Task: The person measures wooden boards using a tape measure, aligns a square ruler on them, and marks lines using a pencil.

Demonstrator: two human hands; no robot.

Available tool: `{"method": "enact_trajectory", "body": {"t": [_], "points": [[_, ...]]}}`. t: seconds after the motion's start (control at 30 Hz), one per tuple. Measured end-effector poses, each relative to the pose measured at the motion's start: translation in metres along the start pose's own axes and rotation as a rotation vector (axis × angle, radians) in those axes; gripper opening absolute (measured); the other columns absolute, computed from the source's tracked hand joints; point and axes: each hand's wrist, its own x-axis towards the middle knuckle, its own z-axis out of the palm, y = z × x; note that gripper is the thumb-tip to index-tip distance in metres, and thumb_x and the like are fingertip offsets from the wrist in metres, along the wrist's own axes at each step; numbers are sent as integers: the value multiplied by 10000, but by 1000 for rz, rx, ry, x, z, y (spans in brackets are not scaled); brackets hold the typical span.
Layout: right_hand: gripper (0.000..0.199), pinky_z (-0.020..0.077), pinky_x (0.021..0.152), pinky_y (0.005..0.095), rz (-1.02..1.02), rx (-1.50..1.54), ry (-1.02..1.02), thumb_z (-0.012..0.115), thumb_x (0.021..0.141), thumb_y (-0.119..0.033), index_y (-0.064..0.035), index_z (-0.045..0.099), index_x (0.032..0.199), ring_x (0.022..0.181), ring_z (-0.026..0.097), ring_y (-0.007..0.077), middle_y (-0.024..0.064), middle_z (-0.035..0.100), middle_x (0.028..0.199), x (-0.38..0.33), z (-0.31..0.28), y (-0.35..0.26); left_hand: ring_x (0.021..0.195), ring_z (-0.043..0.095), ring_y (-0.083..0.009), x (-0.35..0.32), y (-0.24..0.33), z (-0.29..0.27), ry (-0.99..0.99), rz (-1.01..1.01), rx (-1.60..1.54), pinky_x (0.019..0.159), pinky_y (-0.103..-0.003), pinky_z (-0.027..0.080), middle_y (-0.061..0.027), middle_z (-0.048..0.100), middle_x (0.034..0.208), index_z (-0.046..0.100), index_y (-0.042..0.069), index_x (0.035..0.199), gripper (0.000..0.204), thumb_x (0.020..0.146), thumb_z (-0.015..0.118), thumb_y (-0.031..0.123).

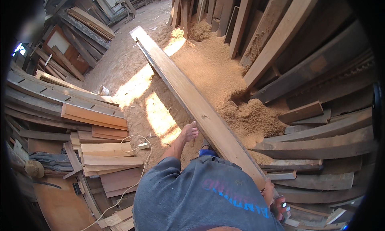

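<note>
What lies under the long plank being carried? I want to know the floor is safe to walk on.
Under the long plank lie sawdust and bare sunlit floor. The strip directly beneath it is hidden.

Floor (pixel 132 62): bare packed dirt, sunlit patches near centre. Sawdust heap (pixel 224 82) covers it from 12 to 3 o'clock, banked against leaning planks (pixel 276 34). Stacked boards (pixel 92 118) lie at 9 o'clock; white cord (pixel 136 144) runs toward 7 o'clock.

1 long plank (pixel 192 98), 2 hands (both gripping)
</note>
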Motion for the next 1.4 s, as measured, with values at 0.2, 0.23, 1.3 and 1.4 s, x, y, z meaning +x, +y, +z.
{"method": "enact_trajectory", "body": {"t": [0.2, 0.23, 1.3, 1.4], "points": [[480, 442, 1051, 470, 163, -118, 47, 512, 917, -415, -53, 682, 1183, 1161, 597, 394, 218, 643, 1226, -29, 6, 0, 1425, 280, -483, 51, 41, 6, -20, 15, -28, 1130, -564, 342, -283, 238, 1560, 226, 43, 1527, 857, 932, 637, 503], [478, 442, 1050, 469, 187, -121, 52, 512, 917, -414, -52, 685, 1177, 1157, 599, 393, 217, 646, 1221, -34, 7, 1, 1425, 280, -483, 63, 48, 9, -35, 1, -20, 1130, -564, 342, -283, 238, 1560, 226, 43, 1527, 857, 932, 637, 503], [1167, 358, 1128, 412, -313, -168, -593, 703, 656, -750, 50, 421, 1457, 1377, 437, 373, 279, 432, 1485, 12, 95, -351, 994, 689, -281, 45, 30, -2, -295, 72, -99, 746, -435, 595, -79, 654, 1153, 463, 135, 1360, 574, 924, 649, 458], [1093, 410, 1076, 423, -326, -143, -450, 729, 650, -707, 62, 503, 1393, 1333, 491, 353, 282, 479, 1446, -4, 89, -350, 1188, 586, -327, 57, 57, -6, -434, 23, -333, 929, -524, 529, -115, 583, 1300, 422, 138, 1424, 698, 906, 625, 559]]}}
